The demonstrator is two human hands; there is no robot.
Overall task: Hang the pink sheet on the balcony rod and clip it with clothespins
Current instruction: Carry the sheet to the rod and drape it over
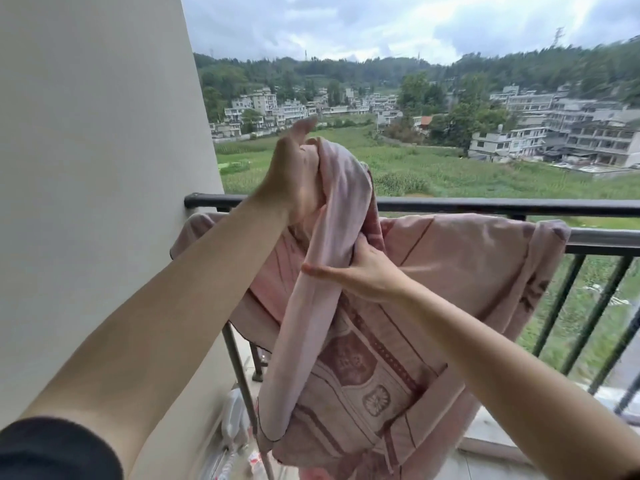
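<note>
One big pink cloth sheet with darker pink stripes and flower shapes (363, 368) is draped over a grey metal rod (606, 237) on the balcony. Its right corner is hung over that rod, and its left end is bunched near the wall. A long fold from the middle of the sheet is lifted up high, above the rod.

The top of this fold is gripped by the left hand (294, 171), with the fingers wrapped round the cloth and one finger stuck out at the top. Lower down, the same fold is held by the right hand (360, 271). Its thumb is stretched across the pale strip of cloth, and its fingers are tucked into the fold.

A black metal railing (485, 204) with thin upright bars is seen just behind the rod. A plain cream wall (86, 168) is seen on the left. A black sleeve (52, 448) is seen on the left arm. Far off, a green field (485, 174), white houses (519, 140) and a cloudy sky (346, 22) are seen.
</note>
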